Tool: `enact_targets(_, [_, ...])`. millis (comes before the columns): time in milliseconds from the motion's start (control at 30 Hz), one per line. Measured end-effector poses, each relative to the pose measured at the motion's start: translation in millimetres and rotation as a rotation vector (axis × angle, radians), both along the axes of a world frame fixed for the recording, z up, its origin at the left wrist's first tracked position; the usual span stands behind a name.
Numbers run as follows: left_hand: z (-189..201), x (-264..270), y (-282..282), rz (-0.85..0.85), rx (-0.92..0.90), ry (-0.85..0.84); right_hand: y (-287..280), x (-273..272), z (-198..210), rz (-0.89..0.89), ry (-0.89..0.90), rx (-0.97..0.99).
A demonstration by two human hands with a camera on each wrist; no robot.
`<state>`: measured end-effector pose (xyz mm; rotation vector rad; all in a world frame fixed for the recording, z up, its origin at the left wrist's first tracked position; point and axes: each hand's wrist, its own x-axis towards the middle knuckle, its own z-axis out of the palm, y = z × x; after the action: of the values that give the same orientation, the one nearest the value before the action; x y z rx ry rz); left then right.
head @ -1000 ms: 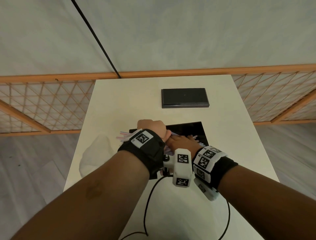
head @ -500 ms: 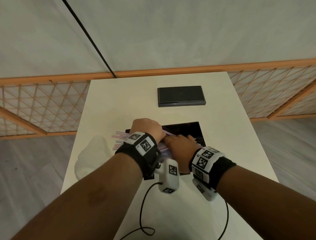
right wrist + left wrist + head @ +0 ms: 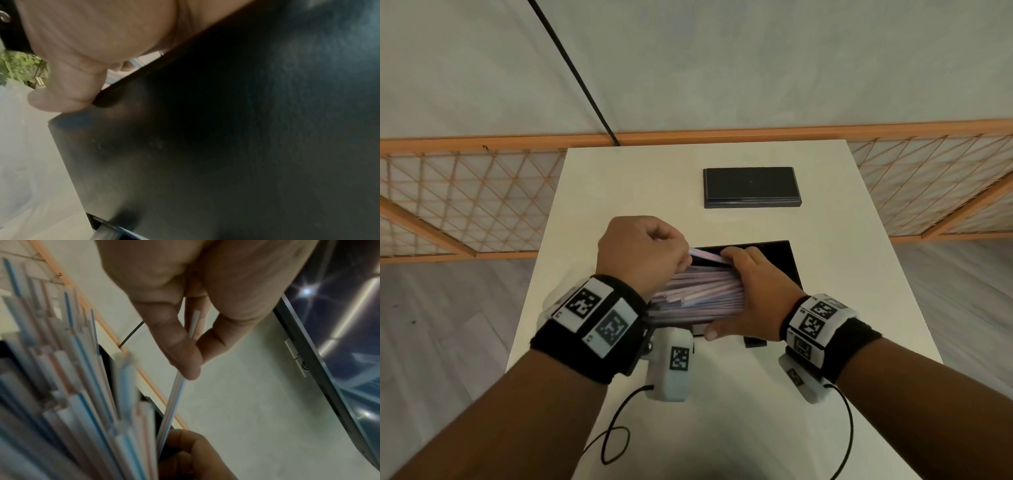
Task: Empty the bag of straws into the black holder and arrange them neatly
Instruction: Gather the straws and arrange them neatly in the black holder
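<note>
The black holder stands mid-table, filled with a pile of striped straws lying left to right. My left hand hovers over the pile's left end. Its thumb and forefinger pinch a single straw that slants down to my right hand. My right hand is cupped over the straws' right ends, fingers curled at the far side. Its thumb presses on the holder's front wall. The straw ends fan out close to the left wrist camera.
The holder's flat black lid lies farther back on the white table. A sliver of white bag shows behind my left wristband. Camera cables trail over the table's near part. An orange lattice fence runs behind.
My left hand has risen from the pile's left end and now pinches one straw lifted out of it. My right hand has stayed over the right ends.
</note>
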<state>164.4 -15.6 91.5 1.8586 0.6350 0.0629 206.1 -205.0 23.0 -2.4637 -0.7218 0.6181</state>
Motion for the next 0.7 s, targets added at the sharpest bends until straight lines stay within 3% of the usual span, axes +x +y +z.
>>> enact_targets(167, [-9.8, -14.0, 0.9, -0.134, 0.045, 0.085, 7.8, -4.5, 0.7, 0.054, -0.154, -0.221])
enact_targets(267, [-9.3, -22.4, 1.0, -0.239, 0.356, 0.032, 14.0, -5.3, -2.1, 0.070, -0.158, -0.317])
enact_targets(333, [-3.7, -27.3, 5.5, -0.112, 0.575, -0.091, 17.0, -3.2, -4.1, 0.049, -0.143, -0.343])
enact_targets(367, [-4.7, -28.2, 11.6, -0.006, 0.595, -0.162, 18.6, -1.7, -4.7, 0.035, -0.131, -0.347])
enact_targets(400, [-10.0, -28.6, 19.4, 0.096, 0.546, -0.219, 19.9, -0.3, -5.2, 0.027, -0.117, -0.349])
enact_targets(467, [-27.4, -26.3, 32.3, 0.253, 0.275, -0.264, 23.5, 1.3, -6.3, 0.036, -0.091, -0.355])
enact_targets(567, [-51.6, -18.5, 34.3, 0.356, -0.180, -0.123, 32.4, 1.1, -6.6, 0.068, -0.094, -0.359])
enact_targets(633, [-59.3, -17.1, 27.6, 0.329, -0.270, -0.070, 37.8, -0.5, -5.5, 0.086, -0.110, -0.345])
enact_targets(700, [-59.8, -18.6, 23.9, 0.273, -0.200, -0.078, 43.4, -1.8, -3.9, 0.123, -0.132, -0.343])
